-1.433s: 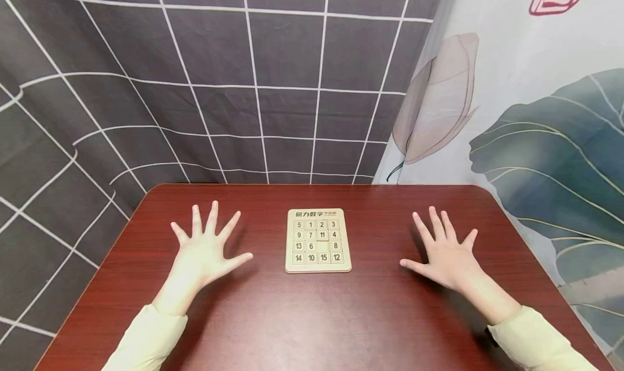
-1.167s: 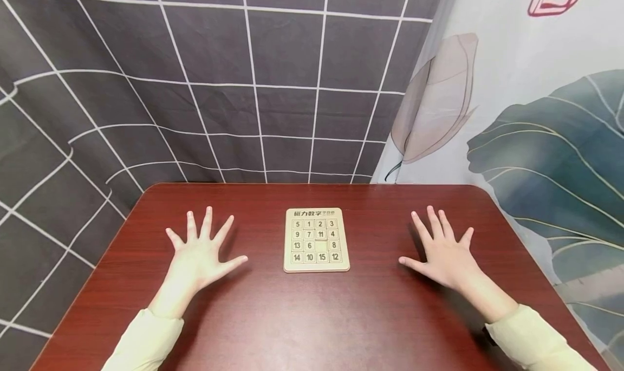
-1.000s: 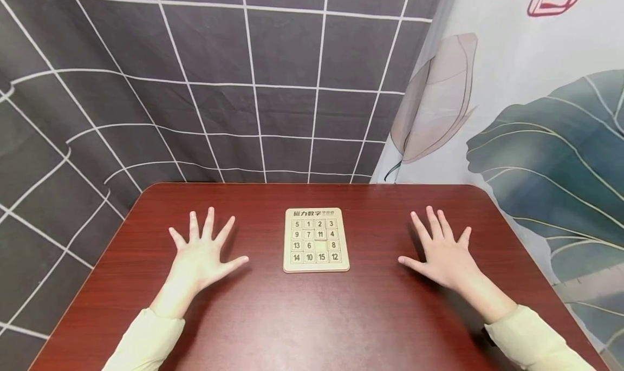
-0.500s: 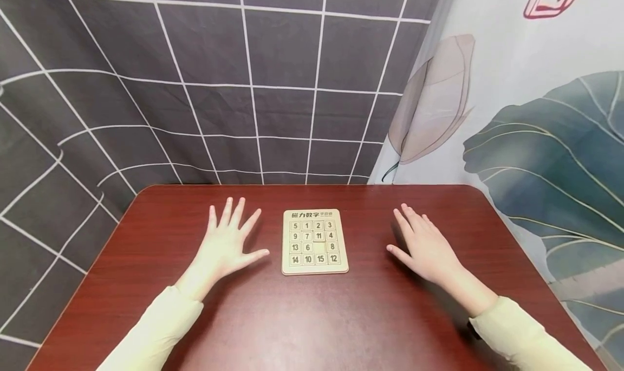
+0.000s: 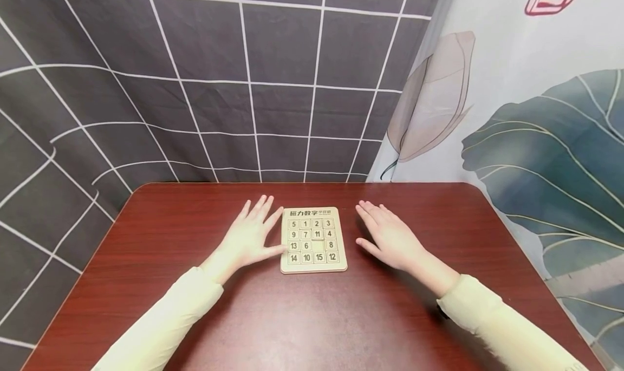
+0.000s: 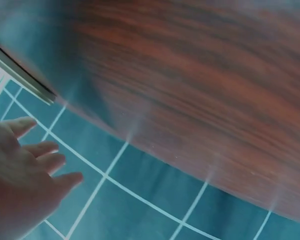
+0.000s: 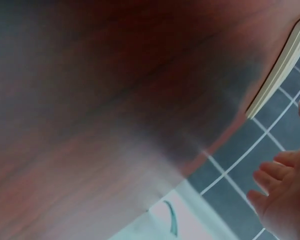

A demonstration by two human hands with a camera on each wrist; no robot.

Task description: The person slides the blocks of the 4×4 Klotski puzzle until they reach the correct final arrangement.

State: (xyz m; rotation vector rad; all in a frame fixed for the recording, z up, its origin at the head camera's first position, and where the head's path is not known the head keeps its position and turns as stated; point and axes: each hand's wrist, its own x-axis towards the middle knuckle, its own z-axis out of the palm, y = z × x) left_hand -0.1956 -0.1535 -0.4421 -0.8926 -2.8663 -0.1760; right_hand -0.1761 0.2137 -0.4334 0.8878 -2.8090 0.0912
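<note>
A cream number slide puzzle [image 5: 313,267] lies flat on the reddish-brown table, its tiles numbered in rows with one gap in the third row beside the 8. My left hand [image 5: 246,241] is at the puzzle's left side, fingers spread, with the thumb and index tips right at its edge. On the other side, my right hand [image 5: 392,240] has its fingers extended toward the puzzle, a small strip of table between them. Neither hand grips anything. Each wrist view catches the puzzle's side edge [image 6: 25,75] and the fingers of that hand.
The wooden table [image 5: 312,322] has rounded far corners. Behind it hangs a dark grey curtain [image 5: 283,111] with a white grid. A white curtain [image 5: 497,62] with leaf prints hangs at the right. Cream sleeves [image 5: 170,311] cover both forearms.
Both hands have moved inward toward the puzzle, the left to the right and the right to the left. The right hand's fingers have drawn closer together. The puzzle's tiles look the same.
</note>
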